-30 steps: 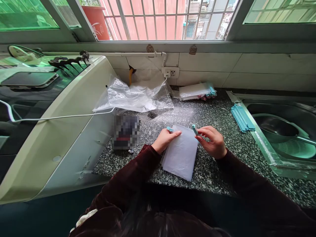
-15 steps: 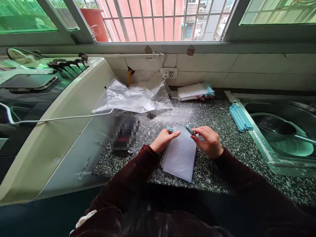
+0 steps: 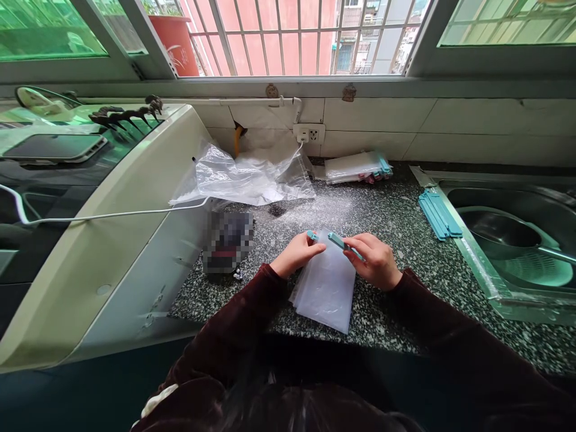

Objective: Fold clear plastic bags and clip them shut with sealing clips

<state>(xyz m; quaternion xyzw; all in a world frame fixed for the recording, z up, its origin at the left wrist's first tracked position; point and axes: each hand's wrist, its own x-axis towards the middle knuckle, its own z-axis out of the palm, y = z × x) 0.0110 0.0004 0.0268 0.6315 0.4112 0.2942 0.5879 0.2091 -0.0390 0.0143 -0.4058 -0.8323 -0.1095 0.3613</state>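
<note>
A stack of frosted plastic bags [image 3: 326, 291] lies on the speckled counter between my hands. My left hand [image 3: 294, 255] is closed on the top corner of the uppermost bag, thumb on top, and a small teal piece [image 3: 311, 235] shows at its fingertips. Pinched in my right hand [image 3: 375, 259] is a teal bag clip [image 3: 336, 240], slanting across the bags' upper end with its tip pointing at my left hand. Whether the clip touches the bag I cannot tell.
Several teal strips [image 3: 440, 215] lie beside the sink [image 3: 495, 288], which holds a pan [image 3: 499, 231]. Further back are clipped bags [image 3: 357, 168] and a clear plastic sheet [image 3: 252, 177] near white powder. A blurred dark object [image 3: 228, 243] sits left, beside a pale appliance [image 3: 130, 240].
My right hand has moved slightly left, bringing the clip's tip closer to my left hand and tilting it flatter. The bags have shifted a little to the left.
</note>
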